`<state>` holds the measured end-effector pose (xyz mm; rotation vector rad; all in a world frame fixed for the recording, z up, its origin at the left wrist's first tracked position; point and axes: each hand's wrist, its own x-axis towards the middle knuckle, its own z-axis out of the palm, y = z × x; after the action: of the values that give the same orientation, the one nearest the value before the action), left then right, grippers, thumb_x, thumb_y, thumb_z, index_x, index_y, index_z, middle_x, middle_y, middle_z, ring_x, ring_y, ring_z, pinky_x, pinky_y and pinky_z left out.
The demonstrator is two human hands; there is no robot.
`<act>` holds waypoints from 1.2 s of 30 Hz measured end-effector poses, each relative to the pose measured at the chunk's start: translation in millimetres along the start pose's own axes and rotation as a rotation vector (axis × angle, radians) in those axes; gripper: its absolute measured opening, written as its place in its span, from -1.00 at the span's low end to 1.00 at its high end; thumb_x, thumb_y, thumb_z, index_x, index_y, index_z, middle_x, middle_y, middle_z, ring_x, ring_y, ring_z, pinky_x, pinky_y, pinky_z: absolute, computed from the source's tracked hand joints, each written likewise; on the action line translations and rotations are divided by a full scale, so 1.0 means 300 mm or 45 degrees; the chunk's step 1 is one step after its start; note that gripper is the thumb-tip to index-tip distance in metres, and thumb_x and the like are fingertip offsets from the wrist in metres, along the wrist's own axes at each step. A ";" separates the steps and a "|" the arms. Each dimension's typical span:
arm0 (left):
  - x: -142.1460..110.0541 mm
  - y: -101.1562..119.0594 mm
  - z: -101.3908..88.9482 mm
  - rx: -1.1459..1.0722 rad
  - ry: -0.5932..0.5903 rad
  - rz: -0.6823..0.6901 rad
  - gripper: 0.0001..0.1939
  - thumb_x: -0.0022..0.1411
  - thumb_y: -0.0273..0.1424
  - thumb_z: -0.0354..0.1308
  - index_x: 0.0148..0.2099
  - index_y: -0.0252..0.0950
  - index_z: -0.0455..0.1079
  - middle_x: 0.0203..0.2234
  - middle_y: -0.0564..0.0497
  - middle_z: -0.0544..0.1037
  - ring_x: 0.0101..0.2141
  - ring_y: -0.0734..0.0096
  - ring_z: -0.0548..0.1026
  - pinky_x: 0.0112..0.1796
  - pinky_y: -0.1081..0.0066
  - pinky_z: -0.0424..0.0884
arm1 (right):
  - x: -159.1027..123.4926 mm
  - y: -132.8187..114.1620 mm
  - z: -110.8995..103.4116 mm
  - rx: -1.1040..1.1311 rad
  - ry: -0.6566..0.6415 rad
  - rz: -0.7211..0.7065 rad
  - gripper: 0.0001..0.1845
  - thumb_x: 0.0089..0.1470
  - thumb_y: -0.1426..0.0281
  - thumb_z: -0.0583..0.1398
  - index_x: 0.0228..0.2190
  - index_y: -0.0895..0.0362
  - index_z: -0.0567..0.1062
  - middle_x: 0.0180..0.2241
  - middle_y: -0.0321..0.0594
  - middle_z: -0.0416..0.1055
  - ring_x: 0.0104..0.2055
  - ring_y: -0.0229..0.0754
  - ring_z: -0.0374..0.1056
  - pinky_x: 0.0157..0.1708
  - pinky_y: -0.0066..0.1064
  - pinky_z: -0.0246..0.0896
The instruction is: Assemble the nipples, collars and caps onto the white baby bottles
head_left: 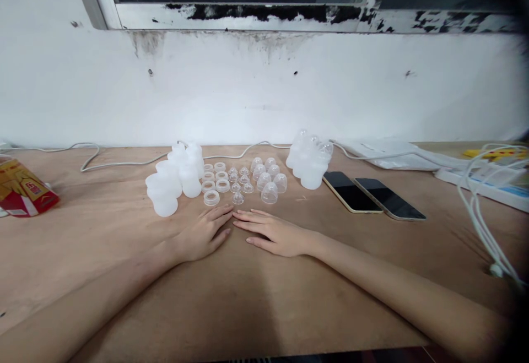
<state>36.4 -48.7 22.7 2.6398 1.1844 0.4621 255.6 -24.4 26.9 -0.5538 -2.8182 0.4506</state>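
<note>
My left hand [204, 234] lies flat on the wooden tabletop, palm down, with nothing in it. Opposite it rests my right hand [276, 233], also flat and empty, the fingertips of both nearly meeting. Just beyond the fingers stand rows of clear ring-shaped collars [211, 198], small clear nipples [238, 198] and clear dome caps [269, 193]. Several frosted white bottle bodies [165, 202] are grouped behind and left of my left hand. To the back right, a cluster of similar bottles [312, 174] carries clear domed tops.
Two phones [353, 193] lie side by side at the right. A red and yellow carton [27, 189] is at the far left. White cables [475, 209], a power strip [487, 187] and a plastic bag [388, 153] occupy the right side. A white wall [223, 87] rises behind the table.
</note>
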 end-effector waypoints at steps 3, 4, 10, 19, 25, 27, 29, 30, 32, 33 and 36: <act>-0.002 -0.008 0.006 0.001 0.007 0.026 -0.57 0.18 -0.37 -0.16 0.11 -0.32 0.06 0.09 -0.12 0.13 0.06 0.26 0.12 0.04 0.20 0.07 | -0.002 -0.001 0.000 0.010 0.010 -0.005 -0.49 0.10 0.33 -0.06 0.10 0.07 -0.01 0.14 -0.21 -0.07 0.18 -0.23 -0.20 0.14 -0.20 -0.28; -0.002 -0.013 0.010 0.000 0.017 0.038 -0.57 0.16 -0.41 -0.15 0.10 -0.32 0.07 0.08 -0.12 0.14 0.06 0.26 0.12 0.04 0.20 0.09 | -0.003 -0.002 0.001 0.012 0.012 -0.005 -0.49 0.10 0.33 -0.05 0.10 0.07 0.00 0.14 -0.21 -0.06 0.18 -0.22 -0.19 0.14 -0.20 -0.27; 0.009 -0.045 0.032 0.237 0.304 -0.112 -0.60 0.04 -0.59 -0.13 -0.03 -0.38 0.23 0.02 -0.15 0.22 0.08 0.19 0.07 0.04 0.14 0.07 | 0.017 -0.007 0.016 0.038 0.265 0.177 -0.55 0.07 0.34 -0.02 0.03 0.09 0.14 0.00 -0.12 0.16 0.03 -0.19 0.10 0.01 -0.27 0.02; 0.012 -0.034 0.031 0.378 0.312 -0.242 -0.64 0.09 -0.46 -0.09 -0.03 -0.39 0.19 -0.05 -0.16 0.28 -0.04 0.18 0.22 -0.06 0.18 0.21 | 0.152 0.061 0.057 -0.021 0.522 0.485 -0.47 0.03 0.32 0.01 0.04 0.22 0.05 -0.42 -0.18 0.33 -0.40 -0.22 0.25 -0.35 -0.36 0.17; 0.012 -0.009 0.003 0.217 0.322 -0.169 -0.73 0.08 -0.55 -0.11 -0.14 -0.31 0.23 -0.28 -0.06 0.39 -0.22 0.29 0.32 -0.20 0.25 0.27 | 0.192 0.097 0.054 0.027 0.587 0.596 -0.76 0.05 0.37 0.01 -0.23 0.17 0.32 -0.49 -0.24 0.38 -0.42 -0.25 0.29 -0.38 -0.43 0.11; 0.011 -0.001 -0.003 0.138 0.317 -0.129 -0.76 0.09 -0.52 -0.08 -0.16 -0.29 0.23 -0.36 -0.02 0.40 -0.29 0.34 0.33 -0.24 0.27 0.27 | 0.185 0.092 0.047 0.048 0.612 0.536 -0.81 0.07 0.39 -0.01 -0.30 0.17 0.34 -0.47 -0.24 0.40 -0.41 -0.27 0.29 -0.37 -0.46 0.10; 0.009 0.006 -0.007 0.090 0.311 -0.071 -0.80 0.09 -0.49 -0.05 -0.19 -0.28 0.25 -0.39 0.01 0.40 -0.32 0.36 0.32 -0.24 0.29 0.27 | 0.172 0.081 0.040 0.052 0.656 0.482 -0.81 0.08 0.39 -0.04 -0.34 0.16 0.35 -0.46 -0.24 0.40 -0.40 -0.29 0.29 -0.38 -0.48 0.10; 0.008 0.008 -0.007 0.078 0.316 -0.044 -0.81 0.09 -0.47 -0.04 -0.19 -0.28 0.26 -0.38 0.00 0.39 -0.31 0.35 0.31 -0.24 0.29 0.26 | 0.163 0.074 0.037 0.044 0.675 0.467 -0.80 0.09 0.39 -0.04 -0.35 0.16 0.35 -0.47 -0.25 0.39 -0.41 -0.30 0.29 -0.39 -0.48 0.09; 0.008 0.008 -0.004 0.081 0.357 -0.019 -0.77 0.08 -0.43 0.00 -0.16 -0.29 0.25 -0.29 -0.04 0.37 -0.23 0.32 0.28 -0.19 0.28 0.25 | 0.144 0.058 0.034 0.013 0.678 0.456 -0.80 0.09 0.37 -0.04 -0.38 0.15 0.35 -0.49 -0.27 0.38 -0.44 -0.30 0.28 -0.42 -0.49 0.09; 0.008 0.005 -0.001 0.091 0.384 -0.022 -0.72 0.07 -0.40 0.02 -0.12 -0.30 0.24 -0.23 -0.08 0.34 -0.18 0.28 0.26 -0.16 0.27 0.24 | 0.133 0.050 0.033 -0.014 0.657 0.453 -0.79 0.09 0.36 -0.04 -0.39 0.15 0.35 -0.49 -0.28 0.37 -0.45 -0.30 0.27 -0.43 -0.49 0.09; 0.012 -0.009 0.014 0.121 0.391 -0.043 -0.63 0.09 -0.35 0.00 -0.03 -0.33 0.18 -0.13 -0.12 0.28 -0.10 0.22 0.20 -0.10 0.21 0.21 | 0.098 0.025 0.033 -0.126 0.535 0.433 -0.79 0.07 0.33 -0.02 -0.36 0.15 0.35 -0.39 -0.22 0.33 -0.41 -0.28 0.26 -0.41 -0.46 0.12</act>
<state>38.3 -44.4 18.7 2.6920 1.3647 0.8492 228.7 -8.7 20.0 -1.0238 -2.3578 0.2188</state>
